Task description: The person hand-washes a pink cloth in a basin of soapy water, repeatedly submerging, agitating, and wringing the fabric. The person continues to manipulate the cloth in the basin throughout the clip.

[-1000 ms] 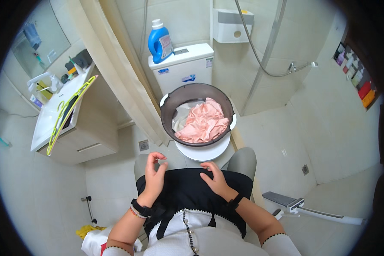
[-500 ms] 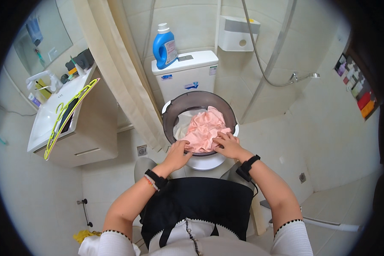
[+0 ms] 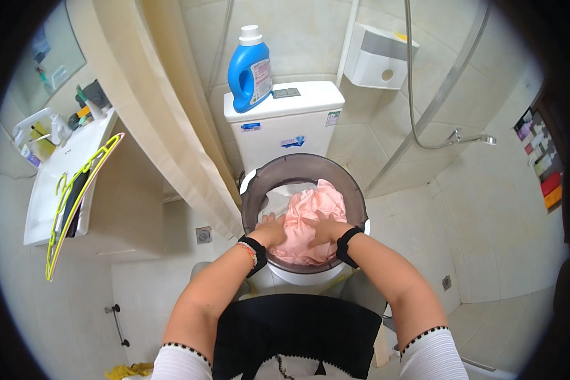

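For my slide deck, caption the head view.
Left hand and right hand inside a dark basin with pink cloth, blue bottle beyond.

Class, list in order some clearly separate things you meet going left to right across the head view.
Yellow-green plastic hangers, square metal floor drain, bare left hand, bare right hand over crumpled pink fabric, silver metal shower fitting, red rectangular item.

In the centre, cloth (image 3: 316, 202) lies in a basin (image 3: 354, 190) on the toilet (image 3: 307, 277); behind, a bottle (image 3: 256, 58) stands on the tank (image 3: 266, 142). Curtain (image 3: 130, 88) upper left, sink (image 3: 41, 202) far left, wall box (image 3: 373, 68) upper right.
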The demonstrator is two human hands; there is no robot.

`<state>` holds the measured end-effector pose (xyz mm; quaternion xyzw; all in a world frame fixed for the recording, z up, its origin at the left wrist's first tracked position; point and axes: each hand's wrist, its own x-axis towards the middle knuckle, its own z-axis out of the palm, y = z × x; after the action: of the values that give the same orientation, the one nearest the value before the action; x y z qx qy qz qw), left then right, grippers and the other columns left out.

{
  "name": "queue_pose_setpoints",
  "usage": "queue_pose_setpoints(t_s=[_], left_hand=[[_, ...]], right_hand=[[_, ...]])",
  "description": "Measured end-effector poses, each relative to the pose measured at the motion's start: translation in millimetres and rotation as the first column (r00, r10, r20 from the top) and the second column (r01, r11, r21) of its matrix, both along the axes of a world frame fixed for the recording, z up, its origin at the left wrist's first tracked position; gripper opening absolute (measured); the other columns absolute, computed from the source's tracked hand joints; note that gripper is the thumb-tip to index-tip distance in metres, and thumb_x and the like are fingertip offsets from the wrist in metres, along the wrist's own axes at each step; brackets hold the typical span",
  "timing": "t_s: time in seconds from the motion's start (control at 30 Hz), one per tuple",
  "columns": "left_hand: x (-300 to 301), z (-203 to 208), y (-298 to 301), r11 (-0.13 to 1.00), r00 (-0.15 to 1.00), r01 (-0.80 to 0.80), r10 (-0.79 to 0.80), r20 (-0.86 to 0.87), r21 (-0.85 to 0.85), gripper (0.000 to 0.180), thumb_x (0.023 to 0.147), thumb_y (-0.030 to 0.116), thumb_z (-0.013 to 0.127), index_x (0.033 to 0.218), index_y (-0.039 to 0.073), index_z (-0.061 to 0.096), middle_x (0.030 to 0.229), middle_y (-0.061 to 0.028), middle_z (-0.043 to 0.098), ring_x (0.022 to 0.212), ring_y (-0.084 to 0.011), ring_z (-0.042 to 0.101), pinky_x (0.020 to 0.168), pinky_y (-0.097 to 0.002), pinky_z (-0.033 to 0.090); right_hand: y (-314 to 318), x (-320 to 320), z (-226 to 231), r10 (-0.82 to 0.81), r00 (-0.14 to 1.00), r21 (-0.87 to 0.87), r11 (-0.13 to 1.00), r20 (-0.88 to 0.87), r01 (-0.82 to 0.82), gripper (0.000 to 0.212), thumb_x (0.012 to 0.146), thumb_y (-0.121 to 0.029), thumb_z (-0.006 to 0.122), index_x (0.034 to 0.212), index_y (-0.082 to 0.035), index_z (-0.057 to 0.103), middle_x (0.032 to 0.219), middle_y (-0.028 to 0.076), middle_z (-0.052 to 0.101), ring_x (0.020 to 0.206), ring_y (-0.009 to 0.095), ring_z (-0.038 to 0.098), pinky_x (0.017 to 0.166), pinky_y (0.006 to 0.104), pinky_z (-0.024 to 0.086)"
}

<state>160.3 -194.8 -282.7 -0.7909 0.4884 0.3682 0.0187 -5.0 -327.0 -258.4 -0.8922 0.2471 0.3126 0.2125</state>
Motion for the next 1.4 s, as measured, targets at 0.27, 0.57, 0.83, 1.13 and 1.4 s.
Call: queue_pose_setpoints(t_s=[0.27,0.57,0.83,1.13,1.4], left_hand=[[21,-44,-20,0.911,0.937,0.329,-0.283,-0.203,0.250,0.082,0.074,0.031,0.073,0.145,0.008,0.040,0.135,-0.0239,0.055,0.118,-0.0385,0.058,0.096,-0.0463,0.049],[21,-25,-10,0.879,0.859,0.476,-0.460,-0.224,0.019,0.046,0.068,0.023,0.070,0.108,-0.001,0.069,0.112,-0.0221,0.068,0.101,-0.0357,0.067,0.084,-0.0405,0.052],[31,21,-21,0.930,0.912,0.367,-0.360,-0.198,-0.004,0.055,0.072,0.027,0.071,0.121,0.002,0.065,0.117,-0.0226,0.067,0.107,-0.0357,0.065,0.090,-0.0398,0.050],[20,9,-39,0.963,0.973,-0.012,-0.050,-0.223,-0.268,0.061,0.079,0.026,0.070,0.135,0.009,0.053,0.128,-0.0221,0.060,0.114,-0.0357,0.060,0.093,-0.0401,0.048],[37,-6,-44,0.965,0.958,0.230,-0.201,-0.204,0.125,0.082,0.080,0.030,0.070,0.149,0.007,0.034,0.139,-0.0221,0.052,0.122,-0.0380,0.056,0.100,-0.0425,0.046]], right_hand=[[-17,8,-45,0.082,0.996,0.064,0.994,0.028,-0.084,0.087,0.071,-0.027,0.075,0.149,-0.028,0.035,0.156,0.024,0.024,0.137,0.048,0.034,0.110,0.0498,0.036],[-42,5,-42,0.132,0.975,0.135,0.978,0.181,-0.157,0.060,0.071,-0.011,0.068,0.130,-0.016,0.061,0.125,0.018,0.063,0.117,0.033,0.060,0.099,0.0397,0.047],[-54,8,19,-0.125,0.980,-0.156,0.976,0.156,0.150,0.049,0.072,-0.023,0.068,0.116,-0.002,0.067,0.128,0.024,0.058,0.120,0.040,0.055,0.104,0.0472,0.043],[-13,13,14,0.120,0.943,-0.368,0.930,0.311,0.003,0.079,0.073,-0.040,0.071,0.144,-0.016,0.046,0.148,0.019,0.038,0.141,0.043,0.028,0.109,0.0702,0.021],[-39,16,-34,-0.070,0.997,-0.077,0.995,-0.013,0.069,0.125,0.055,-0.035,0.091,0.156,-0.023,0.018,0.160,0.020,0.019,0.139,0.051,0.029,0.108,0.0568,0.035]])
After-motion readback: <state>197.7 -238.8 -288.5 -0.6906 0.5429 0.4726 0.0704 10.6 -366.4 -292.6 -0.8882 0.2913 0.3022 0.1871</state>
